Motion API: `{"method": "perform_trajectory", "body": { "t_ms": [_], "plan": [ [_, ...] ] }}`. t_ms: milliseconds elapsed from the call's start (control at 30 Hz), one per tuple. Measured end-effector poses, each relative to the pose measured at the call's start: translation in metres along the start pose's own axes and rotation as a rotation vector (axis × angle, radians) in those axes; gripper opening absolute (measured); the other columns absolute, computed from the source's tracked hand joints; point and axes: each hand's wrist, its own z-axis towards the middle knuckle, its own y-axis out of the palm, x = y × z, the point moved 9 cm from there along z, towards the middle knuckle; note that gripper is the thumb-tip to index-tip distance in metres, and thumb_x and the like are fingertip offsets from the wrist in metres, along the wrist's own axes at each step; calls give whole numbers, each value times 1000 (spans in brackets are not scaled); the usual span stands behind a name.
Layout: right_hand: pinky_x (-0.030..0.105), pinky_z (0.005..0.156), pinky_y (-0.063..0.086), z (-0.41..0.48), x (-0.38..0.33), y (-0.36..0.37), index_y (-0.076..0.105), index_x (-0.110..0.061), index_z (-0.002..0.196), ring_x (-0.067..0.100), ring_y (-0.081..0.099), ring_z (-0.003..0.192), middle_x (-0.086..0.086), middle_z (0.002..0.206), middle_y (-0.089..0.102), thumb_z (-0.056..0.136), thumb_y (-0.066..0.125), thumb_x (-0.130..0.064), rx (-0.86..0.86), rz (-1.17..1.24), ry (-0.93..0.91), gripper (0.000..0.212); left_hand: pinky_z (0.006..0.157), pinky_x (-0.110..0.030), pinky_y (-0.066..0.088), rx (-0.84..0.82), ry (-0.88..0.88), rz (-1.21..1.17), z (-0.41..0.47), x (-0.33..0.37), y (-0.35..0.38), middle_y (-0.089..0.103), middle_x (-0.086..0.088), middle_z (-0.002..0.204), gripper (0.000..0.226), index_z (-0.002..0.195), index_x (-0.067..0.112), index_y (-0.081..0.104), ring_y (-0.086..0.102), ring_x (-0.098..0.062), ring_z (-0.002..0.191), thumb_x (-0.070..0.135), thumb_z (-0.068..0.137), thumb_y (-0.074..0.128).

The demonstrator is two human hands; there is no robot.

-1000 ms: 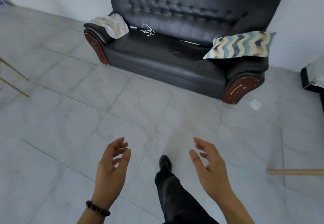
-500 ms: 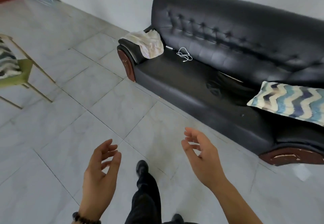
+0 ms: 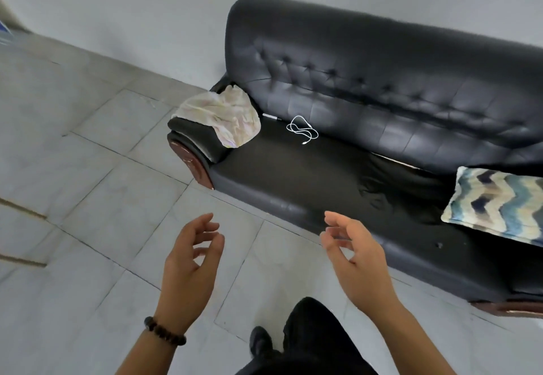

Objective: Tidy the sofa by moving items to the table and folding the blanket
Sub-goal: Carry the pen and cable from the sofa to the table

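Far left, pale floor tiles (image 3: 88, 169) run up to the black sofa (image 3: 382, 60). The crumpled blanket (image 3: 223, 119) lies unfolded over the armrest at the sofa's left end as seen, with one corner hanging toward the seat. In front of it, over the floor, the left hand (image 3: 188, 269) hovers with a bead bracelet (image 3: 164, 335) at the wrist. Its grip is slack, fingers lightly curled, holding nothing. Just right of the blanket a small pen-like stick (image 3: 271, 116) lies at the back of the seat, and beside it a coiled white cable (image 3: 302, 129). The right hand (image 3: 361, 266) hangs near the seat's front edge, its grip equally loose and empty. At the far right a zigzag-patterned pillow (image 3: 496, 201) rests on the seat.

This looks like the approach: nothing is lifted, so the task seems to be at its start. The next move probably calls for a reach across the seat to pinch up the cable or stick, or for both hands to take the blanket. The surface meant for the items is out of view.
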Motion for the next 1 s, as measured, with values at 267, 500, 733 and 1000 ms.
{"method": "perform_trajectory", "body": {
  "t_ms": [267,500,733,1000],
  "plan": [
    [20,89,50,166,50,34,57,-44,118,-5,58,108,-26,114,62,96,62,-24,165,171,194,30,74,-7,46,-167,-42,69,198,-16,84,61,10,117,31,120,32,50,61,-8,105,16,94,59],
    [18,88,50,356,25,55,59,-42,115,0,59,108,-20,110,63,96,62,-18,159,233,243,31,89,-24,50,-333,101,282,380,25,124,53,16,121,44,130,33,44,55,-1,110,27,91,61],
    [16,89,49,489,36,88,59,-39,119,-2,59,110,-22,113,61,96,62,-19,137,178,316,30,87,-23,49,-332,-4,144,527,4,163,60,13,117,40,127,30,52,58,-2,107,18,90,63],
    [21,92,50,615,197,177,61,-38,119,0,60,110,-22,115,60,95,63,-19,308,149,544,31,94,-35,51,-642,-83,175,681,-177,330,58,16,119,34,124,29,53,54,2,113,22,92,62]
  ]
}}
